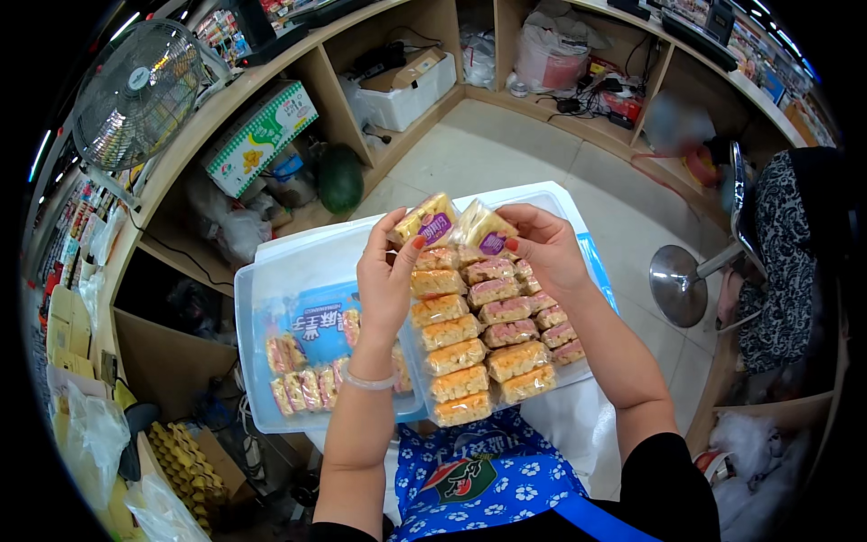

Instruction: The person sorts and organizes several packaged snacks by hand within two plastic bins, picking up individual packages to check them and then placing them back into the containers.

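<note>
My left hand holds a wrapped snack bar with a purple label, pinched between thumb and fingers. Another wrapped bar with a purple label is held in my right hand; the two bars are close together. Below them, rows of wrapped bars, some orange-topped and some pink-layered, fill a clear plastic box. To its left, a second translucent box with a blue bottom holds several wrapped bars. My left forearm hides part of that box.
Wooden counters with open shelves curve around me. A standing fan is at the upper left. A watermelon and a green-white carton sit on the left shelf. A chair with a round metal base stands at right, near yellow egg trays opposite.
</note>
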Available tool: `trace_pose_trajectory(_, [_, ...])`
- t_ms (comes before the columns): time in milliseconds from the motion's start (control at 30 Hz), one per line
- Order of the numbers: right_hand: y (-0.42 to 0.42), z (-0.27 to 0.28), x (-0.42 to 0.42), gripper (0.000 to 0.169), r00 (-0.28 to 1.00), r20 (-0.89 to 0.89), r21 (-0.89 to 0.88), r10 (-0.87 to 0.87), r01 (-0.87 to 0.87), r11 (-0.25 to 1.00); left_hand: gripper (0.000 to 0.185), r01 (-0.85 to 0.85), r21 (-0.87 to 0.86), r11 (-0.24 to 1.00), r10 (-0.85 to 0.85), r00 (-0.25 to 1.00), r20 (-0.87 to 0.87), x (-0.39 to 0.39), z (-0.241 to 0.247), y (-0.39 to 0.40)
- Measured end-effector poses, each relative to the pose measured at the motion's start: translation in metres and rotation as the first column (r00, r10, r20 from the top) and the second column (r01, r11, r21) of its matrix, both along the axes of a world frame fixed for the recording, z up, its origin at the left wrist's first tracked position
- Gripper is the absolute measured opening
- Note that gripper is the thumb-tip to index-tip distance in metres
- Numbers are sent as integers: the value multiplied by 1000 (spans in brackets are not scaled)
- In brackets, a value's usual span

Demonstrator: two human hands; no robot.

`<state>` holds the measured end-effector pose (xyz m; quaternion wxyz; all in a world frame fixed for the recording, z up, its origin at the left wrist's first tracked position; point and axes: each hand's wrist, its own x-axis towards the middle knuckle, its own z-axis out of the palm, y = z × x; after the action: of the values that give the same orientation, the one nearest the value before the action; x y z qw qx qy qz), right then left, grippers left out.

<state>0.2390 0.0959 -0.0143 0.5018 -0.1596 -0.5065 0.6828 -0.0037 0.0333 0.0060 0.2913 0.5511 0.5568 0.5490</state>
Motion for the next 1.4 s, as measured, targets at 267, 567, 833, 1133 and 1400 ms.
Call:
trace_pose_trajectory(267, [-8,11,-5,40,885,346,520,-311,95,849,41,307,50,950,-309,950,50,2,-8,2])
trace_pose_trajectory(567, [-16,21,-4,44,742,350,757,-572,136,639,63,288,107,952,-262,942,-208,15,3,-5])
trace_pose_trajectory(833, [-23,52,21,48,559,654,670,-510,-115,734,84,371,59,927,-357,918,-175,36,14,-20])
trace_pose_trajectory(1133, [-72,66,108,39,177,903,425,-392,-498,756,54,480,-14,877,-322,565,-760,30,-1,-18])
trace_pose_trajectory(1400, [-79,48,103,38,92,960,269,-263,-556,787,54,488,-25,873,-347,583,-734,30,-2,-13])
